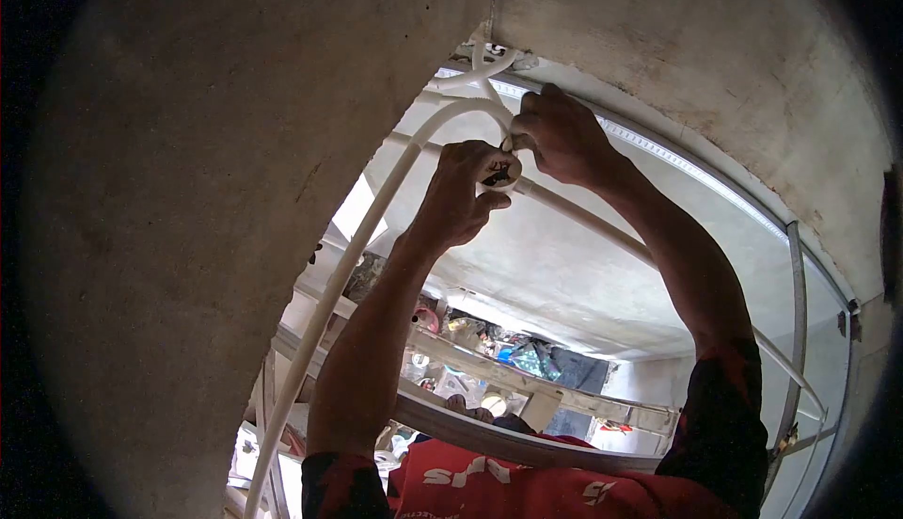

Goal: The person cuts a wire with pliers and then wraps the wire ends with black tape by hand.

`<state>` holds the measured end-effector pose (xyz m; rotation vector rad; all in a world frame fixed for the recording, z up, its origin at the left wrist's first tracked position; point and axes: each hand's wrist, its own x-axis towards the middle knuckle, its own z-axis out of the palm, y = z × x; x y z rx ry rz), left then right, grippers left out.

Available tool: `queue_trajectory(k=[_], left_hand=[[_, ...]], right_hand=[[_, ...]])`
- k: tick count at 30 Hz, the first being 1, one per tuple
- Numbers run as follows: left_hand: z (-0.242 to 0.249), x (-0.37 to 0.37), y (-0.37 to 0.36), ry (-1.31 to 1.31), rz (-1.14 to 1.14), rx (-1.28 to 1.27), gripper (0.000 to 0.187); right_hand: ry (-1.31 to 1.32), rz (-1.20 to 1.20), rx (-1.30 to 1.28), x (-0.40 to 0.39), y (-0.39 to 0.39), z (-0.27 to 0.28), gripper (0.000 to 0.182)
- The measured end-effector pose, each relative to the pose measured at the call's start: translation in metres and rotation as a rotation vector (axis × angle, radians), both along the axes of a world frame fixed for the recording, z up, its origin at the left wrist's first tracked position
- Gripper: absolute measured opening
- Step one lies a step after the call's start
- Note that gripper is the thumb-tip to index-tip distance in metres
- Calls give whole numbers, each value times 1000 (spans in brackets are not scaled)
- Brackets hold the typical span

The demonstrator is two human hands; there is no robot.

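Note:
My left hand [461,194] is wrapped around a round white junction box [514,173], its thumb below and fingers above. Dark wire ends show inside the box's opening. On the box's upper right side, my right hand [564,138] pinches the end of a white bent conduit [360,237], right at the box's rim. That conduit arcs up from the lower left and curves over my left hand. A straight white pipe [588,221] runs from the box toward the lower right, passing behind my right forearm. My fingertips partly hide the joint.
Rough concrete surfaces [188,190] fill the left and top. A metal channel [696,161] curves along the right, meeting an upright metal strut [798,312]. Wooden planks [536,383] lie below, with cluttered items and a pink bucket [425,319] beneath. More white conduits [480,72] emerge above.

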<state>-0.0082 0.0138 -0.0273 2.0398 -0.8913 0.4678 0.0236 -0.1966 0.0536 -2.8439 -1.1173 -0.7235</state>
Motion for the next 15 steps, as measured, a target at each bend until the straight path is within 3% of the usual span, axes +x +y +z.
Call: queue_trajectory(k=[7, 10, 12, 13, 15], left_hand=[[-1, -2, 0, -66, 31, 2, 53], [6, -1, 2, 56, 53, 61, 56], [7, 1, 8, 105, 35, 91, 57], [12, -2, 11, 61, 13, 57, 53], [23, -3, 13, 172, 2, -2, 50]], right_hand=[[-8, 3, 30, 8, 10, 0, 11], [116, -61, 0, 8, 2, 5, 14], [373, -28, 197, 1, -3, 16, 22], [472, -122, 254, -4, -5, 25, 39], [488, -172, 318, -22, -7, 37, 45]])
